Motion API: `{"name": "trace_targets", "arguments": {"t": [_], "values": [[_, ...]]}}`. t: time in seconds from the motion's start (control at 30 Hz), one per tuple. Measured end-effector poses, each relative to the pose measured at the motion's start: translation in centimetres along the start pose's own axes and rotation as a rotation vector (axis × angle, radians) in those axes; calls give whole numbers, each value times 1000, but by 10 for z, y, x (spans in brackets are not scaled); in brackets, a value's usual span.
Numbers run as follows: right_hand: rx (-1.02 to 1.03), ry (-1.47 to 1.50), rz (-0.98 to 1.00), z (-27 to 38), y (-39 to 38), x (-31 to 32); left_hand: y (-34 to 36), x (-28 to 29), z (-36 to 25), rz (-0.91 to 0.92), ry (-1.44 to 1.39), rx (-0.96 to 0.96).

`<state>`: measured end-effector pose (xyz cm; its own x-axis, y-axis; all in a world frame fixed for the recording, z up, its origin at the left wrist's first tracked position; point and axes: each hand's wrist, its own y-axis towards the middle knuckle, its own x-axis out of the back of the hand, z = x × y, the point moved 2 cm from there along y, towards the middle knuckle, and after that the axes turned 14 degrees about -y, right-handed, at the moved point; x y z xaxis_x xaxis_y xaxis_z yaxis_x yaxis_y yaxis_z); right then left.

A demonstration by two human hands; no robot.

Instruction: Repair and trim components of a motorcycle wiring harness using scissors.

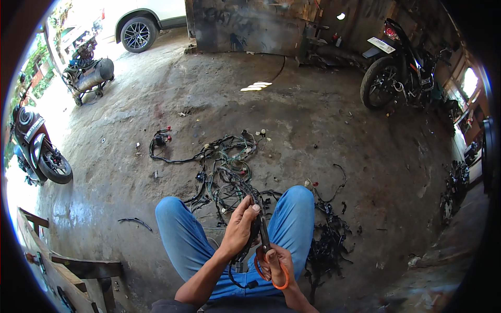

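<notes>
Between my knees, my left hand (238,229) is closed around a black-wrapped strand of a wiring harness (229,172), thumb and fingers pinching it near the top. The rest of the harness sprawls over the floor in front of me, with black and green wires and several small connectors. A loose end with a dark plug (252,285) hangs down over my lap. My right hand (275,259) grips scissors (282,277) by their orange handles. Their dark blades point away from me, alongside the strand by my left fingers; whether they touch it, I cannot tell.
Black scraps (329,237) lie on the concrete floor beside my right knee. A wooden bench (86,267) stands at lower left. Motorcycles (404,70) stand at far right and left (44,151). An air compressor (94,75) and a white car (151,21) are farther back.
</notes>
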<state>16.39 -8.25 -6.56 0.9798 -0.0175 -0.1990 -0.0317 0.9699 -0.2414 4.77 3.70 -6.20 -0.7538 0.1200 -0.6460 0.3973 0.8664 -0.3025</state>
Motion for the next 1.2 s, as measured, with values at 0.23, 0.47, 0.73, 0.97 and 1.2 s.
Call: {"name": "trace_targets", "arguments": {"t": [0.23,0.47,0.73,0.97,1.2], "values": [[47,-119,-99,-7,8,-5,7,5,23,-91,-50,-151],[13,-12,-101,-5,10,-9,4,2,15,-45,160,-213],[-109,191,-1,-2,7,-3,-6,-13,8,-66,429,-441],[-120,213,1,-6,9,-5,-9,-14,5,-70,485,-427],[-108,205,11,-5,10,-6,-10,-8,7,-64,500,-413]]}}
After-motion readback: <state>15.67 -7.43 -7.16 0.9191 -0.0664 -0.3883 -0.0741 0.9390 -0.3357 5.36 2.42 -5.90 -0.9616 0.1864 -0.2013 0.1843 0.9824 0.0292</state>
